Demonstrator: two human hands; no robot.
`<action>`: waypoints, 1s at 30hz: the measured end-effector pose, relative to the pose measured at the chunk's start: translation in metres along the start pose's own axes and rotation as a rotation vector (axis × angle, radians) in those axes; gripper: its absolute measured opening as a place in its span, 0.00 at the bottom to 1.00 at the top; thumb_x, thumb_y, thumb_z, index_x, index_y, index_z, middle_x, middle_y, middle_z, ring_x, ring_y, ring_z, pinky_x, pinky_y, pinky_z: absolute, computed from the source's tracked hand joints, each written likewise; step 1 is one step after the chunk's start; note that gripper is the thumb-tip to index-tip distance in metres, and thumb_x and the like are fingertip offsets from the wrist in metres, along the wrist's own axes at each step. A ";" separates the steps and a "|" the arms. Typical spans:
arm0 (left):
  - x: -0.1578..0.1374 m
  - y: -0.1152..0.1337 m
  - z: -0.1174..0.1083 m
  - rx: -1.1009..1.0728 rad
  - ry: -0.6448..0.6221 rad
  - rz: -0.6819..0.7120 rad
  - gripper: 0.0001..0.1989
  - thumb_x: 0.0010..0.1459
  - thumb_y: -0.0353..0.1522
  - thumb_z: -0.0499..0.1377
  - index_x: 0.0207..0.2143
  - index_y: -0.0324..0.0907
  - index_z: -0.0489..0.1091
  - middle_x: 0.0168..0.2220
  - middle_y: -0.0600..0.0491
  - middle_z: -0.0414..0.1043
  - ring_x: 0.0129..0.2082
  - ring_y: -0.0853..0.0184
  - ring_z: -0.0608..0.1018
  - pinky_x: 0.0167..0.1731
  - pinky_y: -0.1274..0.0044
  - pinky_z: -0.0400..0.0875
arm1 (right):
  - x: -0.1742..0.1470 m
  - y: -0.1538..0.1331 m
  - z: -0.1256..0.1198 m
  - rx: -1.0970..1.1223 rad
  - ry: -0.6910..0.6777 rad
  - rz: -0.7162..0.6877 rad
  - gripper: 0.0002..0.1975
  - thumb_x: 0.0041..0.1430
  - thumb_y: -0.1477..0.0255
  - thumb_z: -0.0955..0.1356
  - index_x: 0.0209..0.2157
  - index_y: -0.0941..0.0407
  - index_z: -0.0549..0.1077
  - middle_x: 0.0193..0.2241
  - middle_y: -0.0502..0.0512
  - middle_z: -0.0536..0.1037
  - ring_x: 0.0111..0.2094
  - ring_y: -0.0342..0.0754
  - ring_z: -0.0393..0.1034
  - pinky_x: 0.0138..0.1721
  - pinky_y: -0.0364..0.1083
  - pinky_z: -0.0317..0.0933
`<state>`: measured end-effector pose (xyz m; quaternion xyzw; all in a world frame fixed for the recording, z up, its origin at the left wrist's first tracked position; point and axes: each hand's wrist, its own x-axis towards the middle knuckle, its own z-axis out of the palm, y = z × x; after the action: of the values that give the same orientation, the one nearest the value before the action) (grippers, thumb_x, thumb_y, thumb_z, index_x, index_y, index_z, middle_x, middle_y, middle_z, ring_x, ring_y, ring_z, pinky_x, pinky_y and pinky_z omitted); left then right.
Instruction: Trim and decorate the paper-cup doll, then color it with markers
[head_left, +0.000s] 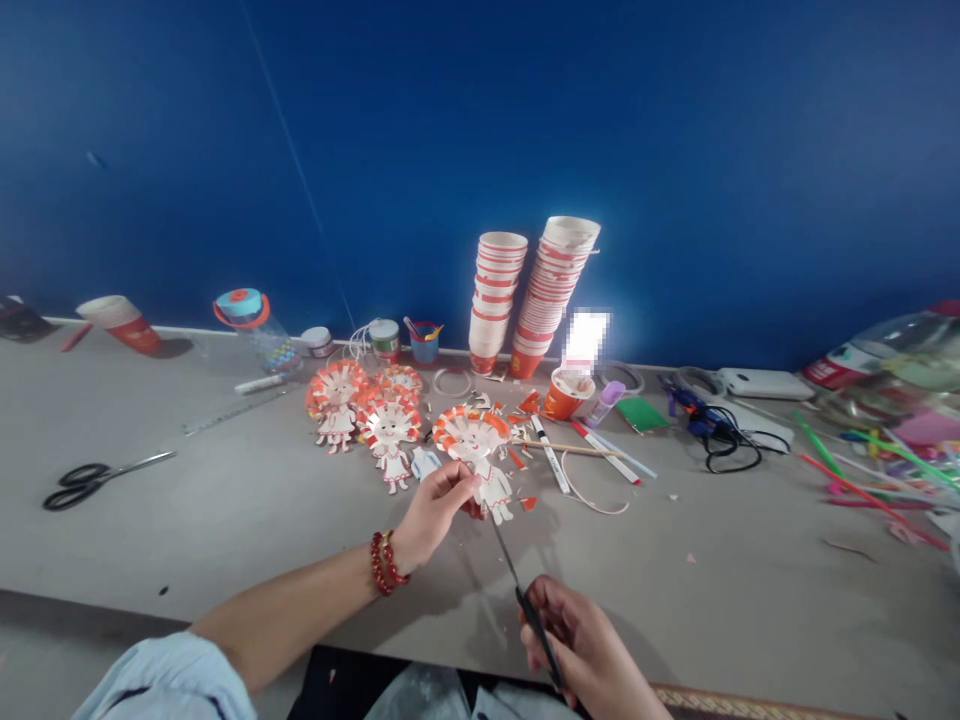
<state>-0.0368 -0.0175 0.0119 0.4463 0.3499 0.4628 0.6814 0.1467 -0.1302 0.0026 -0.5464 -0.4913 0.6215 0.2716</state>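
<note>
A paper doll (493, 487) with an orange-and-white fringed head and a white dress is pinched by my left hand (427, 518), thumb on top. My right hand (574, 635) grips black-handled scissors (531, 612). Their thin blade points up and away, its tip at the lower edge of the doll near my left fingers. I cannot tell whether the blades touch the paper. Left of the held doll lie similar paper dolls, one (391, 428) in front and another (337, 390) behind it. Orange and white paper scraps (529, 503) are scattered just beyond my hands.
Two tall stacks of paper cups (499, 300) lean near the blue wall, beside a bright lamp (586, 342). Markers (551, 455) and a purple glue stick (607, 402) lie right of the dolls. Another pair of scissors (82, 485) rests far left. Colourful strips (877, 470) pile up far right.
</note>
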 end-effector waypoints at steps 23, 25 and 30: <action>-0.009 0.000 0.001 0.016 0.034 0.087 0.15 0.60 0.37 0.57 0.23 0.40 0.62 0.23 0.58 0.59 0.24 0.73 0.65 0.28 0.79 0.64 | 0.007 -0.011 0.021 0.127 -0.044 0.021 0.31 0.43 0.39 0.65 0.25 0.54 0.56 0.13 0.44 0.69 0.09 0.32 0.49 0.10 0.35 0.44; -0.009 0.000 0.001 0.013 0.030 0.087 0.14 0.60 0.37 0.58 0.23 0.40 0.62 0.22 0.58 0.60 0.24 0.73 0.65 0.28 0.79 0.64 | 0.008 -0.011 0.021 0.126 -0.042 0.016 0.31 0.44 0.39 0.65 0.25 0.54 0.56 0.13 0.44 0.69 0.09 0.32 0.49 0.10 0.35 0.44; -0.009 0.000 0.002 0.009 0.036 0.084 0.14 0.60 0.37 0.58 0.23 0.40 0.63 0.22 0.58 0.61 0.23 0.73 0.67 0.28 0.79 0.65 | 0.010 -0.008 0.020 0.115 -0.052 0.023 0.31 0.43 0.39 0.65 0.25 0.54 0.55 0.13 0.44 0.69 0.08 0.32 0.49 0.10 0.35 0.42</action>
<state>-0.0383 -0.0268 0.0134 0.4552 0.3451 0.4976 0.6528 0.1235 -0.1249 0.0037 -0.5192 -0.4552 0.6658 0.2826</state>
